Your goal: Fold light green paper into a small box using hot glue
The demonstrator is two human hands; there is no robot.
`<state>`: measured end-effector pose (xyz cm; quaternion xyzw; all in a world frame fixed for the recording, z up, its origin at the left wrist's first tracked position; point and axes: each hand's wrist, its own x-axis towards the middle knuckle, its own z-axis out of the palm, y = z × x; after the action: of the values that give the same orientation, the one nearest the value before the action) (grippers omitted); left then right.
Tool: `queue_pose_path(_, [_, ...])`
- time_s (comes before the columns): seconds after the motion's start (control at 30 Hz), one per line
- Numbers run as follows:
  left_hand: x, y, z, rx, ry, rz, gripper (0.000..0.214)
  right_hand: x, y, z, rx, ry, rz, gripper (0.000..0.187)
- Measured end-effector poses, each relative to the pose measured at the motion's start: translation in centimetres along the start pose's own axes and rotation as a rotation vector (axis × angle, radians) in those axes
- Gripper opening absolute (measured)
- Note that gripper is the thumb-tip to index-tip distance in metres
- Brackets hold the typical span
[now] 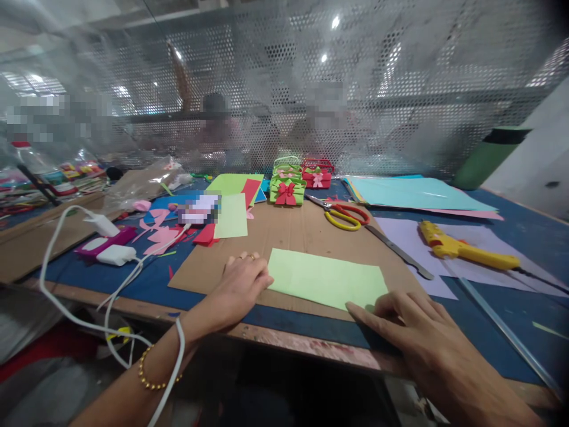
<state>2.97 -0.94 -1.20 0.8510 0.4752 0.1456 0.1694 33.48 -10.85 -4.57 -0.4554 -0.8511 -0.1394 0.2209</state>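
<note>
A folded-looking strip of light green paper [326,277] lies flat on a brown cardboard sheet [306,228] in front of me. My left hand [242,284] rests at the strip's left end, its fingers curled together and touching the edge. At the lower right corner is my right hand [413,326], thumb along the front edge and bent fingers by the right end, gripping the corner. A gold bead bracelet [149,373] circles my left wrist, and a white cable [178,350] runs across that forearm.
Scissors [344,216], a metal blade [400,252] and a yellow glue gun [466,249] lie to the right. Small green and red bow-trimmed bags [287,193] stand behind. Left are paper scraps [160,237], a phone [200,209] and a power adapter [116,254]. A green bottle [486,157] stands far right.
</note>
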Motion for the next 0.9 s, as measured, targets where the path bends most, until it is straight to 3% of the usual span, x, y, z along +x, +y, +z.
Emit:
queue_pose_path(0.43, [0.0, -0.2, -0.3, -0.003, -0.025, 0.032, 0.018, -0.3, 0.0, 0.2, 0.001, -0.055, 0.021, 0.041])
queue_pose_path(0.9, [-0.1, -0.2, 0.1, 0.219, 0.04, 0.126, 0.009, 0.7, -0.8, -1.2, 0.01, -0.015, -0.015, 0.039])
